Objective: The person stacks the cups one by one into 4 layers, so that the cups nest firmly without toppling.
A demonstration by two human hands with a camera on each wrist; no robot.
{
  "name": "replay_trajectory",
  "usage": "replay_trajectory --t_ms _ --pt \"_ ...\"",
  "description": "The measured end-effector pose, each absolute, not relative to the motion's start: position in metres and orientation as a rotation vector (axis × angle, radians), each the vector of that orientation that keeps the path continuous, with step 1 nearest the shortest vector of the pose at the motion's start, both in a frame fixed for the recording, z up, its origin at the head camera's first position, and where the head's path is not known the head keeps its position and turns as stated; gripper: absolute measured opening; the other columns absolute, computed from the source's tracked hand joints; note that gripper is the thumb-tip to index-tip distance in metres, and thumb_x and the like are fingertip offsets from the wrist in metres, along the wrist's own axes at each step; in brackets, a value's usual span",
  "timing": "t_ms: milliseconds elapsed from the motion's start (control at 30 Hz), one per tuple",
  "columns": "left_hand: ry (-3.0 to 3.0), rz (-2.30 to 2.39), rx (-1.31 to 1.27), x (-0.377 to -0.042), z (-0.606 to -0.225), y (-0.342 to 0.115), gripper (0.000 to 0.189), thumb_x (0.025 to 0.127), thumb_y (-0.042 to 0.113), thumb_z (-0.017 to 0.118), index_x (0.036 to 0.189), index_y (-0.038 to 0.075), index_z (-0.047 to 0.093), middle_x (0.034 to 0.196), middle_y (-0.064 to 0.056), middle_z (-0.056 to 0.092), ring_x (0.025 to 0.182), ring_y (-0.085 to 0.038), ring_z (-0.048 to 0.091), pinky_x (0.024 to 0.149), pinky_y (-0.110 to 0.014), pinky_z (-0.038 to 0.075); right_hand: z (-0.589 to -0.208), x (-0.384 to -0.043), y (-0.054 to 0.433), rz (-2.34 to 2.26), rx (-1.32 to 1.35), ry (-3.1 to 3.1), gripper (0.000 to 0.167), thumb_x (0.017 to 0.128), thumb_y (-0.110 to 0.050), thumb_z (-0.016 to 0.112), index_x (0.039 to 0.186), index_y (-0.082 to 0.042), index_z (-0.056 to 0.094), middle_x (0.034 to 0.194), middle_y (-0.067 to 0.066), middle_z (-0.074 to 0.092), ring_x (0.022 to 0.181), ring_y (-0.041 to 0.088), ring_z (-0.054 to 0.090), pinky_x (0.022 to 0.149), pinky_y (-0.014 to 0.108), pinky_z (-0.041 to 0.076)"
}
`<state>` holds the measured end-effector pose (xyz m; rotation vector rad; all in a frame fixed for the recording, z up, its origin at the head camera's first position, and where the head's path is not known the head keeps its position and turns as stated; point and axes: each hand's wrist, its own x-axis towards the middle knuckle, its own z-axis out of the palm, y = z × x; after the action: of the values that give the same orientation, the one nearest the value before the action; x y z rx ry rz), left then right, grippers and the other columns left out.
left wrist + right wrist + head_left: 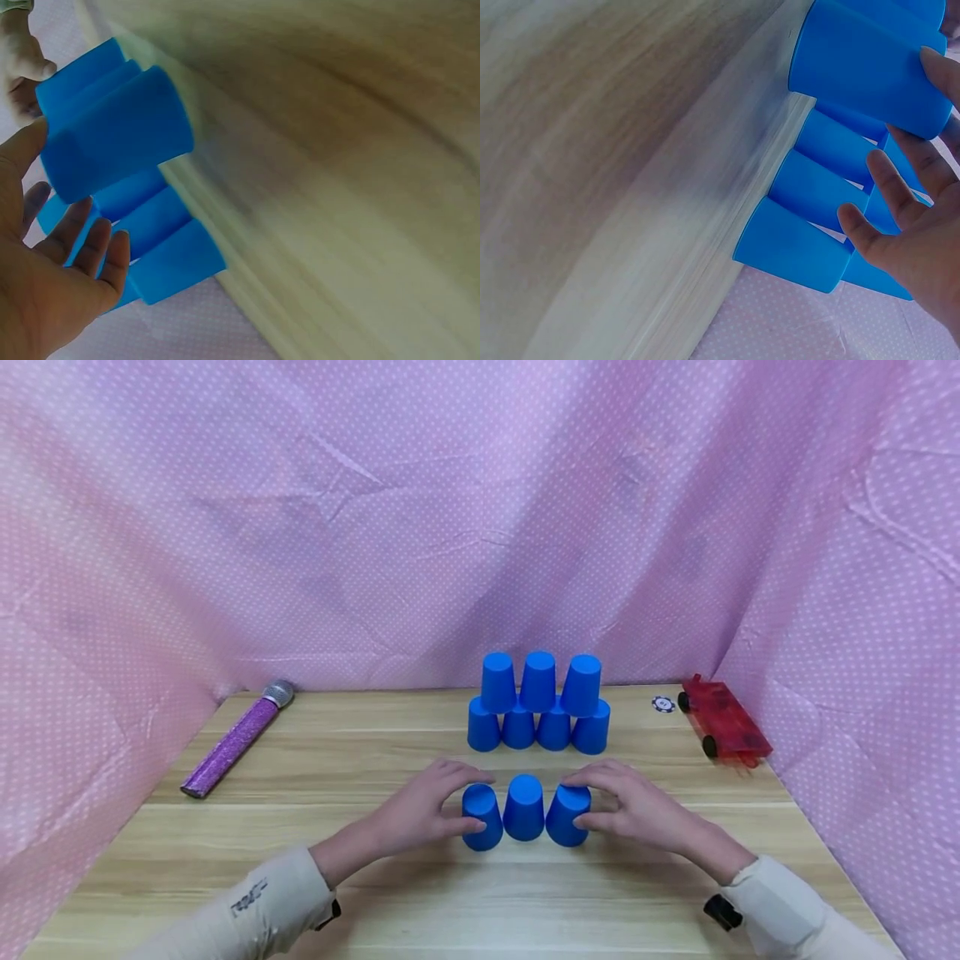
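Observation:
Three blue cups stand upside down in a front row on the table. My left hand [423, 808] holds the left cup [482, 818] near its upturned base, thumb on the near side and index finger toward the far side. On the other end, my right hand [637, 806] grips the right cup [567, 817] the same way. Between them is the middle cup [524, 808], touched by neither hand. In the left wrist view, the other fingers [91, 244] stay off the cup. The right wrist view shows the right thumb [939, 71] against its cup.
Behind the row, several upside-down blue cups form two tiers, with three upper cups [538, 682] on a lower row [519, 728]. A purple glittery microphone [236, 739] lies left. At right are a poker chip [663, 704] and a red toy car [723, 718]. Pink dotted cloth [375, 527] surrounds the table [360, 727].

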<state>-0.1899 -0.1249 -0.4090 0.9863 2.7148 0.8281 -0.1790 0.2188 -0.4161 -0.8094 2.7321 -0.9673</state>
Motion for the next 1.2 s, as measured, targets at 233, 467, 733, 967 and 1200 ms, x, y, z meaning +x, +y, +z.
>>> replay_trajectory --t_ms 233,467,733,967,1200 --pt "2.673 0.841 0.967 -0.191 -0.4187 -0.127 0.057 0.089 0.053 0.07 0.142 0.039 0.051 0.137 0.019 0.058 0.131 -0.01 0.048 0.107 -0.045 0.047 -0.4173 -0.1786 0.2192 -0.983 -0.784 2.718 0.05 0.089 -0.043 0.074 0.135 -0.025 0.062 0.136 0.0 0.062 0.131 0.032 0.052 0.1 0.061 0.049" --pt "2.67 0.865 0.978 -0.1893 -0.4186 -0.125 0.058 0.09 0.045 0.073 0.142 0.027 0.054 0.136 0.014 0.06 0.129 -0.013 0.049 0.105 -0.046 0.049 -0.4177 -0.1793 0.219 -0.998 -0.785 2.702 0.051 0.09 -0.043 0.073 0.136 -0.024 0.062 0.136 -0.001 0.062 0.131 0.032 0.052 0.101 0.06 0.049" --pt "2.689 0.833 0.96 -0.1886 -0.4172 -0.1238 0.059 0.089 0.042 0.074 0.142 0.026 0.055 0.135 0.012 0.061 0.129 -0.014 0.05 0.105 -0.046 0.049 -0.4167 -0.179 0.218 -0.991 -0.774 2.708 0.048 0.089 -0.041 0.075 0.134 -0.03 0.062 0.135 -0.002 0.062 0.13 0.031 0.053 0.099 0.06 0.05" --pt "2.696 0.821 0.942 -0.1893 -0.4184 -0.1236 0.058 0.089 0.047 0.073 0.14 0.028 0.056 0.133 0.013 0.062 0.129 -0.016 0.05 0.105 -0.048 0.048 -0.4158 -0.1791 0.218 -0.969 -0.758 2.717 0.049 0.088 -0.04 0.076 0.134 -0.029 0.062 0.135 -0.001 0.062 0.13 0.032 0.052 0.099 0.061 0.049" --pt "2.713 0.809 0.962 -0.1907 -0.4207 -0.1246 0.055 0.088 0.047 0.073 0.139 0.032 0.057 0.133 0.015 0.062 0.13 -0.015 0.05 0.105 -0.048 0.049 -0.4143 -0.1787 0.2187 -0.981 -0.774 2.715 0.049 0.088 -0.037 0.076 0.134 -0.025 0.063 0.134 0.001 0.062 0.129 0.032 0.053 0.099 0.06 0.05"
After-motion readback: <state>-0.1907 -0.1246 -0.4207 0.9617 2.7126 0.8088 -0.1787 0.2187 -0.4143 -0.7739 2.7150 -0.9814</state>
